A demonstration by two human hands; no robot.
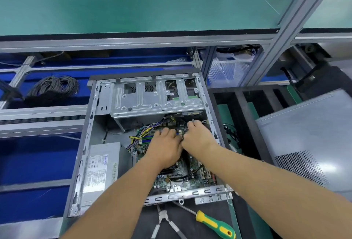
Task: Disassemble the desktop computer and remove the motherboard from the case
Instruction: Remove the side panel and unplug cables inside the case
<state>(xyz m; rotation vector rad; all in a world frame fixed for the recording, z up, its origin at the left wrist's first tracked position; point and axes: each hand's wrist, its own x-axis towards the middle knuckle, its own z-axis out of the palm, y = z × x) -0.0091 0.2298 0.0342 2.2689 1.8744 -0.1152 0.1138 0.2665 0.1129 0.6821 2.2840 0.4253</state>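
The open desktop case lies flat in front of me, its side panel off. The green motherboard sits on the case floor, partly hidden by my forearms. My left hand lies on the board's upper part with curled fingers near the coloured wire bundle. My right hand is beside it, touching it, fingers curled down at small cables and connectors near the board's far right corner. What each hand grips is hidden under the fingers. The grey power supply fills the case's left side. The metal drive cage spans the far end.
A yellow-green screwdriver and pliers lie on the dark mat in front of the case. The removed side panel leans at the right. A black slotted tray stands right of the case. Coiled cables lie at the left.
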